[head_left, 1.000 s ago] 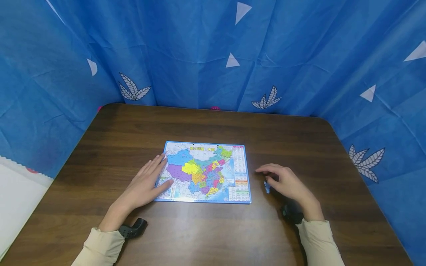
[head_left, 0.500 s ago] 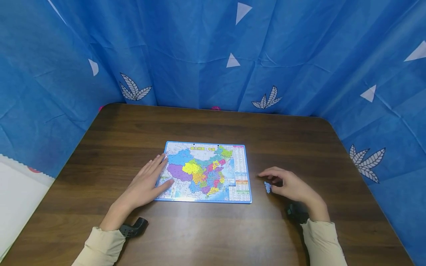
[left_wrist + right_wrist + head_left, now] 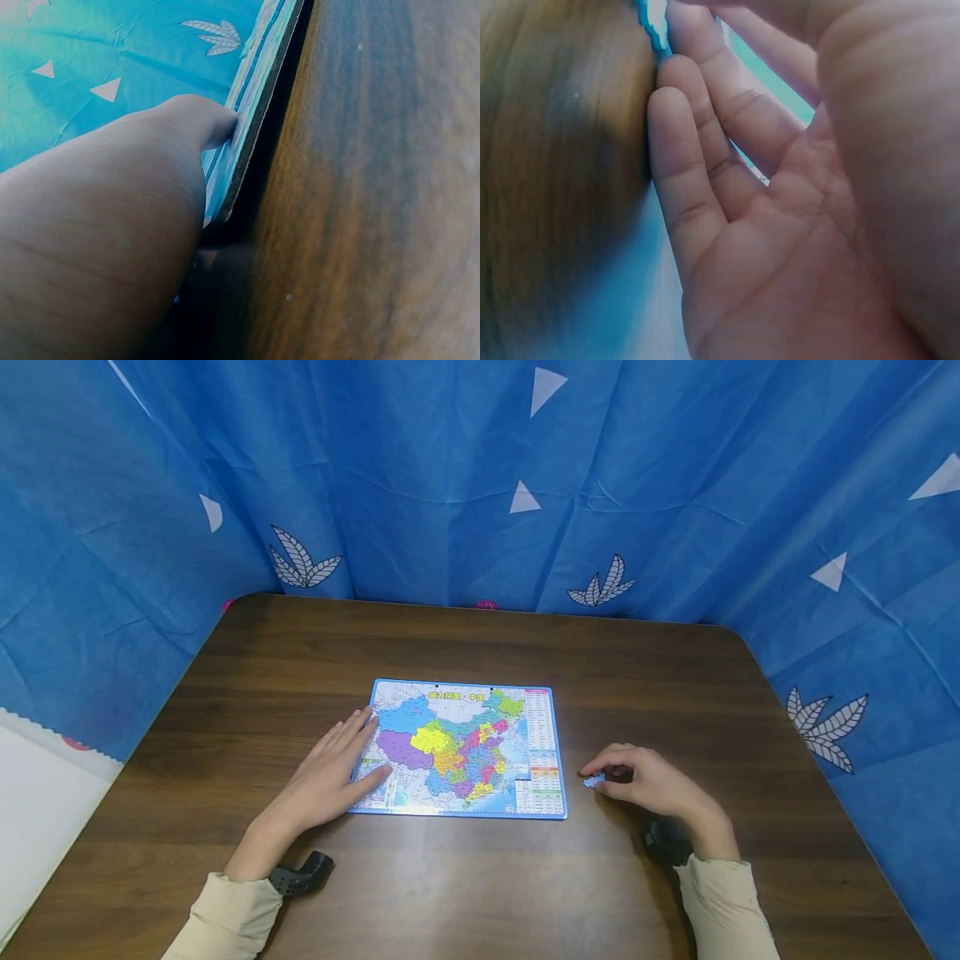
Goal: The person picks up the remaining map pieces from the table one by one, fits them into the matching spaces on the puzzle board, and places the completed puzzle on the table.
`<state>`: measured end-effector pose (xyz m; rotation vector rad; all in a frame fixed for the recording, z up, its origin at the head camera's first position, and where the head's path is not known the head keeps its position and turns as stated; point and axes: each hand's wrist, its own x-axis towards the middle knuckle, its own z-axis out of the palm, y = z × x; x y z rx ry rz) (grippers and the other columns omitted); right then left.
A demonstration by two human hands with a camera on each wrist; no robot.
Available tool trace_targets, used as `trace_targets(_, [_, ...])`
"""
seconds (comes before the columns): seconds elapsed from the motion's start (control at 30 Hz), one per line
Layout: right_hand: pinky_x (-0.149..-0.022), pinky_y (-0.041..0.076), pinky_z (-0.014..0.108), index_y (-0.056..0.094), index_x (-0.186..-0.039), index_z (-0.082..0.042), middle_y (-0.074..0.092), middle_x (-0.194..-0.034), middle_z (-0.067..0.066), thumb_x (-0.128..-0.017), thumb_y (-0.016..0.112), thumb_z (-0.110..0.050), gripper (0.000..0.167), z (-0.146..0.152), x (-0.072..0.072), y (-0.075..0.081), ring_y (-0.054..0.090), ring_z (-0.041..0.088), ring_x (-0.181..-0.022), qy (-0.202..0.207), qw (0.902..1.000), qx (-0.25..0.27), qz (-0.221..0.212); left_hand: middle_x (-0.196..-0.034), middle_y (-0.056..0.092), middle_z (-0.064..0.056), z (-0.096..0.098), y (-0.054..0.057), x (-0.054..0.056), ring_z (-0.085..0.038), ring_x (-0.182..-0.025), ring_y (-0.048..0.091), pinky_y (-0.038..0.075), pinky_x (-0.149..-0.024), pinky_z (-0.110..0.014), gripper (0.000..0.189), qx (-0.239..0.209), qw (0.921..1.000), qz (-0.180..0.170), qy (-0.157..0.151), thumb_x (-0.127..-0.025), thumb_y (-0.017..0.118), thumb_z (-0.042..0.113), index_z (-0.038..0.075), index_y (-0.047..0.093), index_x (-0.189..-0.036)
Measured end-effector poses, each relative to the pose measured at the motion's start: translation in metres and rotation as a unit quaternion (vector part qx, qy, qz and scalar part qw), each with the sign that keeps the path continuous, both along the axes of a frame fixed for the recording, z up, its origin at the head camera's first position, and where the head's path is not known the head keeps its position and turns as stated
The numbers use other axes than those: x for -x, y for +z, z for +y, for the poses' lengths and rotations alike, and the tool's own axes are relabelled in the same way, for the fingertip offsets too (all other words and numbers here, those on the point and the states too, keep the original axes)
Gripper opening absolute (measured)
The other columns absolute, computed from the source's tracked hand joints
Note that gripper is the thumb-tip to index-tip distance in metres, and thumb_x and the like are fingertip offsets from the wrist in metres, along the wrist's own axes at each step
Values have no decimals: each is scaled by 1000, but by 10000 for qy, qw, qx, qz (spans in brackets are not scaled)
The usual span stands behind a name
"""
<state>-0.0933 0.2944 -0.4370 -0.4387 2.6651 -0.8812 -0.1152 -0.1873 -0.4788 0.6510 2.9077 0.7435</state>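
Observation:
A flat map puzzle board (image 3: pixel 405 777) with coloured regions and a blue border lies on the table. My left hand (image 3: pixel 318 781) rests on its left edge, fingers straight and spread, thumb over the lower left corner. In the left wrist view the thumb (image 3: pixel 187 124) lies on the top face of the board (image 3: pixel 259 97). Right of the board, my right hand (image 3: pixel 648 781) pinches a small blue puzzle piece (image 3: pixel 593 781) between thumb and fingertips, close over the table. The right wrist view shows part of that piece (image 3: pixel 655 24) at the fingertips, its other fingers loosely bent.
The brown wooden table (image 3: pixel 450 893) has rounded far corners. A blue curtain (image 3: pixel 420 485) with white triangles and leaf prints hangs behind it and along both sides. Black wrist cameras sit on both wrists, the left one (image 3: pixel 303 874) close over the tabletop.
My right hand first drew back right, then closed its thumb and fingers on the blue puzzle piece, which has turned and shifted slightly left. The left hand and the board have stayed put.

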Motion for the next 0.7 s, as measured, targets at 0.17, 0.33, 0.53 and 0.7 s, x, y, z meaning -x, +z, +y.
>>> trace_targets(0.17, [-85, 55, 28, 79, -112, -26, 73, -111, -7, -91, 79, -17, 23, 0, 0, -1, 59, 16, -98, -19, 10000, -23, 83, -172, 20, -16, 0, 0, 0, -37, -159, 15, 16, -128, -57, 85, 1, 10000, -7, 8, -98, 61, 51, 1, 31, -161])
trace_targets(0.33, [-83, 56, 29, 79, -109, -25, 73, -109, -6, -91, 80, -19, 19, -1, 0, 0, 59, 17, -96, 22, 9998, -7, 218, -172, 18, -16, 0, -1, 1, -36, -160, 14, 16, -128, -56, 85, 13, 10000, -32, 15, -99, 60, 52, 2, 30, -161])
trace_targets(0.53, [-85, 57, 28, 80, -106, -25, 73, -108, -8, -91, 80, -17, 17, -1, -1, 0, 61, 15, -96, 60, 9995, 34, 304, -172, 19, -16, 0, -1, 1, -36, -159, 15, 16, -128, -56, 85, 16, 10000, -11, 9, -99, 60, 52, 2, 31, -161])
trace_targets(0.7, [-82, 58, 26, 80, -106, -24, 73, -105, -8, -90, 81, -12, 20, -2, -1, 0, 62, 13, -92, 31, 9988, 40, 490, -172, 19, -16, -1, -1, 0, -37, -159, 15, 17, -128, -56, 85, 7, 10000, 2, -2, -99, 60, 52, 2, 31, -161])
